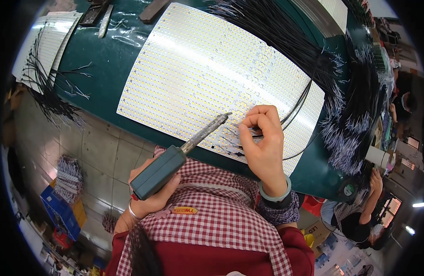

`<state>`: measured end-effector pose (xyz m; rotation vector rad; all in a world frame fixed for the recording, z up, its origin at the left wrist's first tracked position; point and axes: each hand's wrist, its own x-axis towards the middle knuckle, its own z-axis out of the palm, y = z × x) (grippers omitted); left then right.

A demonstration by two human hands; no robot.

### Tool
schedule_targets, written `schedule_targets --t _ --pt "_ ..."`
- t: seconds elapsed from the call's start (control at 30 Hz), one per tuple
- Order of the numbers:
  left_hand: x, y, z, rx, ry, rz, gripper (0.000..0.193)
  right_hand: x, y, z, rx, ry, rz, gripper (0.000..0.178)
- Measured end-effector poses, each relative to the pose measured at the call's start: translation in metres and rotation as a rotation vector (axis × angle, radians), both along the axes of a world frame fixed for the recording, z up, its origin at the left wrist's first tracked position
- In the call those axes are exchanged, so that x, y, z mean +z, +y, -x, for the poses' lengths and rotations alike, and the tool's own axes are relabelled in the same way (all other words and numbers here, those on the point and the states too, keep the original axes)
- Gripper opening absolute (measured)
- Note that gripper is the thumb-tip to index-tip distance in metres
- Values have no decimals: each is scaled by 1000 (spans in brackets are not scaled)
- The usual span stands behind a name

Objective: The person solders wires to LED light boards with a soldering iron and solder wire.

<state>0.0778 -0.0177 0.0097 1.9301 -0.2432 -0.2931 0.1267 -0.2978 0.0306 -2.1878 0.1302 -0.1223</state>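
A dark-green-handled soldering iron [177, 158] slants from the left hand [159, 192], its tip near the right hand's [267, 142] fingertips, above a white, yellow-dotted panel [189, 78]; black wires [305, 97] curve beneath the right hand.

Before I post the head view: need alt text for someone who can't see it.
A person's left hand grips a soldering iron, its tip over a white LED board; the right hand, fingers curled, is over the board beside thin black wires. The board lies on a green table, with a bundle of black cables along its far side.
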Motion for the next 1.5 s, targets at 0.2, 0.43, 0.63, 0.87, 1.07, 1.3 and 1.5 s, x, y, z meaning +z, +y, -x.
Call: schedule_targets --t 0.2,0.43,0.63,0.87,1.07,1.3,1.5 --pt "10 -4 -10 -71 -103 -21 30 -1 -1 -1 35 -7 33 7" --pt "16 -10 -16 -73 -186 -35 27 0 -1 -5 70 -2 62 7" --pt "15 -11 -16 -75 -191 -37 25 2 -4 -7 110 20 127 8" --pt "15 -11 -17 -80 -186 -40 23 3 -3 -8 106 25 139 8" --pt "16 -7 -14 -67 -191 -50 29 3 -3 -8 105 19 134 8" --pt "12 -5 -10 -35 -138 -41 30 4 -3 -8 110 57 143 7" --pt "8 -3 -8 -13 -160 -18 30 11 -9 -8 164 67 62 9"
